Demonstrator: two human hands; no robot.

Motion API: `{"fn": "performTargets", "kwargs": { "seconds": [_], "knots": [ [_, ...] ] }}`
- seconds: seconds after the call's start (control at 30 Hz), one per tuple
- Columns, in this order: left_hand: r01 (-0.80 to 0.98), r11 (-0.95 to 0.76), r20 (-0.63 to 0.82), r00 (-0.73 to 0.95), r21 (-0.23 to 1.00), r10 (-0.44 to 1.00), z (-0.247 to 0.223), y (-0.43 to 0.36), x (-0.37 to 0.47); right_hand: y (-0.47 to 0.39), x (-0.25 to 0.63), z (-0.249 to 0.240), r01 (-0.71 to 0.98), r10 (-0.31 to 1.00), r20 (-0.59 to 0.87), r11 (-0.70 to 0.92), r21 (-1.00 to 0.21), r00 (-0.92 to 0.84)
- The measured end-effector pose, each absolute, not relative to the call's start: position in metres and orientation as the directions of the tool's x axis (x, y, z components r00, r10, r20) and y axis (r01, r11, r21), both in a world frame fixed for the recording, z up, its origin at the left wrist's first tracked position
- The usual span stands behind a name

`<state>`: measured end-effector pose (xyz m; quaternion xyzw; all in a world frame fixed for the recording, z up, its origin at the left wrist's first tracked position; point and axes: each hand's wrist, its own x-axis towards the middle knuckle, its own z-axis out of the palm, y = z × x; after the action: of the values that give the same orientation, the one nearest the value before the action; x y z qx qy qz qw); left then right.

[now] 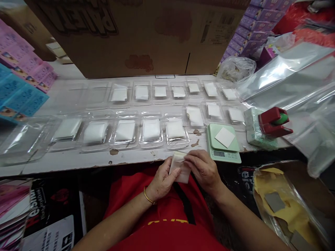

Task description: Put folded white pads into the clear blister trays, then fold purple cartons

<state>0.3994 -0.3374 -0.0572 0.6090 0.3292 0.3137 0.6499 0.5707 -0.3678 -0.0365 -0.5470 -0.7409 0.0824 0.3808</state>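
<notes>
My left hand [163,178] grips a stack of thin white square sheets [180,169] above my lap, its thumb lying across the front. At the stack's upper right edge, the fingers of my right hand [202,169] pinch a top sheet or corner. Just beyond my right hand is a pale green digital scale [225,156] with one white square [224,137] lying on it; its display is too small to read. Clear plastic trays stand in rows on the white table [91,162], many with white sheets inside, such as the nearest tray [176,130].
A big cardboard box [157,38] closes off the table's back. A red tape dispenser [274,123] sits right of the scale, near clear plastic film [290,76]. Pink and blue boxes [23,90] are stacked at left. An open carton [285,202] with grey pieces is at lower right.
</notes>
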Motion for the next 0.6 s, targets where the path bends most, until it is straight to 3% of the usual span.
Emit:
{"fn": "performTargets", "kwargs": {
  "seconds": [0.13,0.37,0.47,0.6],
  "knots": [
    [-0.015,0.048,-0.031,0.574,0.999,0.818,-0.059,-0.338,0.400,-0.368,0.567,-0.038,0.769,0.883,0.461,0.356,-0.531,-0.090],
    [-0.132,0.222,-0.109,0.570,0.966,0.814,-0.065,-0.334,0.403,-0.379,0.565,-0.039,0.814,0.731,0.585,0.548,-0.193,-0.353],
    [-0.171,0.254,-0.115,0.569,0.952,0.814,-0.069,-0.333,0.404,-0.382,0.565,-0.043,0.770,0.724,0.566,0.597,-0.227,-0.395],
    [-0.211,0.321,-0.145,0.583,0.923,0.800,-0.073,-0.332,0.407,-0.381,0.564,-0.047,0.758,0.794,0.537,0.530,-0.381,-0.285]
  ]
}}
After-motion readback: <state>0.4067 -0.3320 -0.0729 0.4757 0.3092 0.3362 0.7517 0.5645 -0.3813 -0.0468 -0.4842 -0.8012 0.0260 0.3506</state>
